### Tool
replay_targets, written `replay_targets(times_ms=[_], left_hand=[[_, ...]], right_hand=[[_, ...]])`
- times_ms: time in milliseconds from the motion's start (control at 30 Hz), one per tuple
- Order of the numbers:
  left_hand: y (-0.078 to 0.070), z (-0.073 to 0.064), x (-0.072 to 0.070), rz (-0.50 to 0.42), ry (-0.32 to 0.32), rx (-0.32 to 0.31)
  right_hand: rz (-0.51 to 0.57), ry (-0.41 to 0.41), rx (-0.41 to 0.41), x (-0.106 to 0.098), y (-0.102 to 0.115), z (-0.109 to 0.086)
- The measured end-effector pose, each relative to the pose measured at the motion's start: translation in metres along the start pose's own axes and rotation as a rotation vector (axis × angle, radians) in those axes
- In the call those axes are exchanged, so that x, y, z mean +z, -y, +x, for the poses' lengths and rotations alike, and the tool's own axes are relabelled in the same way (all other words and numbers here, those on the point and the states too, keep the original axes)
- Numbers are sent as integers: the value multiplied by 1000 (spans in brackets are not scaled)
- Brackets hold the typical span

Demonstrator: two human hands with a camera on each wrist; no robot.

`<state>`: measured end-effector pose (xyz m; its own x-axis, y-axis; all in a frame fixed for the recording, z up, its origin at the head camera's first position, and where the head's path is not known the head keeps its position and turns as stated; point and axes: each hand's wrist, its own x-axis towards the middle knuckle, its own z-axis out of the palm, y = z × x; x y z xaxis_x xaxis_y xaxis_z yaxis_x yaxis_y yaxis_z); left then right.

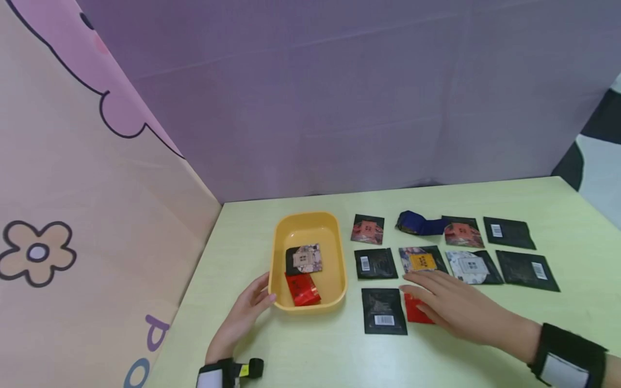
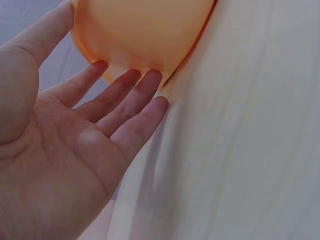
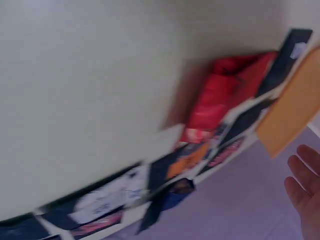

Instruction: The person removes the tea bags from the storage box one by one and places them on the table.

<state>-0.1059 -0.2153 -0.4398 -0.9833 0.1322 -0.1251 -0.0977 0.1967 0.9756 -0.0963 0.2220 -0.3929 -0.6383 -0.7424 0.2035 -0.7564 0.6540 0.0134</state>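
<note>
My left hand (image 1: pixel 247 306) is at the near left corner of a yellow tray (image 1: pixel 339 253), fingertips touching its outer wall in the left wrist view. Inside the tray lie a patterned black packet (image 1: pixel 305 258) and a red packet (image 1: pixel 303 290). Above the table, my right hand (image 1: pixel 453 304) hovers with fingers extended, holding nothing. It partly covers another red packet (image 1: pixel 415 310). Just beyond its fingertips lies a packet with a yellow label (image 1: pixel 423 261). The right wrist view is blurred, with that hand's fingers (image 3: pixel 302 172) at its right edge.
Several packets lie in rough rows right of the tray, among them a black one with a barcode (image 1: pixel 384 311), a white-patterned one (image 1: pixel 473 267) and a crumpled dark blue one (image 1: pixel 419 223). Purple cloth (image 1: pixel 339 108) hangs behind the pale table (image 1: pixel 310 350).
</note>
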Motion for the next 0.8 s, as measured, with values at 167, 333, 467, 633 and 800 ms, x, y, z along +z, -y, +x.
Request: replay_targets(times_ms=[167, 333, 467, 633, 800], left_hand=[[-1, 2, 0, 0, 7, 7], [-1, 3, 0, 11, 4, 5], [-2, 4, 1, 11, 0, 2], [-3, 3, 1, 26, -13, -9], [-2, 2, 2, 29, -22, -17]], right_hand=[[26, -13, -8, -7, 8, 27], [27, -36, -43, -9, 14, 48], [43, -40, -31, -8, 17, 62], [44, -61, -39, -7, 22, 82], [43, -91, -61, -5, 26, 100]])
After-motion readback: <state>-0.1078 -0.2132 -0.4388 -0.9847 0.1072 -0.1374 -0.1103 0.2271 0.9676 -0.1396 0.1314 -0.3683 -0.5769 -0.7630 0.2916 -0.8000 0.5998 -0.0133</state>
